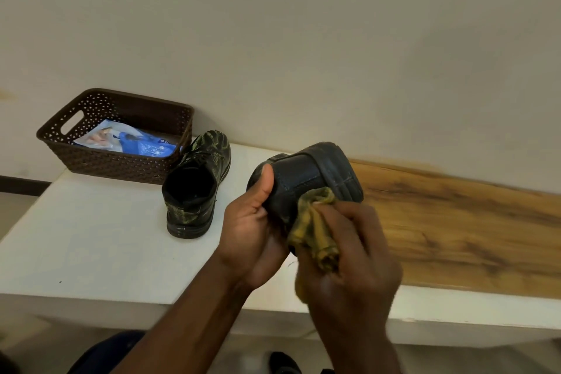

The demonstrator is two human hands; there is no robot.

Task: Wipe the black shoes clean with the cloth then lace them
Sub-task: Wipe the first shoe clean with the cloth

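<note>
My left hand grips a black shoe above the table, thumb over its upper, with the sole side turned to the right. My right hand holds a crumpled yellow-green cloth and presses it against the shoe's side near the sole. This hand looks blurred. A second black shoe, streaked with yellowish marks, stands upright on the white tabletop to the left, its opening facing me. I see no laces in either shoe.
A brown perforated plastic basket holding a blue and white packet sits at the back left against the wall. The right part of the surface is wood-grained. The table's front edge runs below my hands.
</note>
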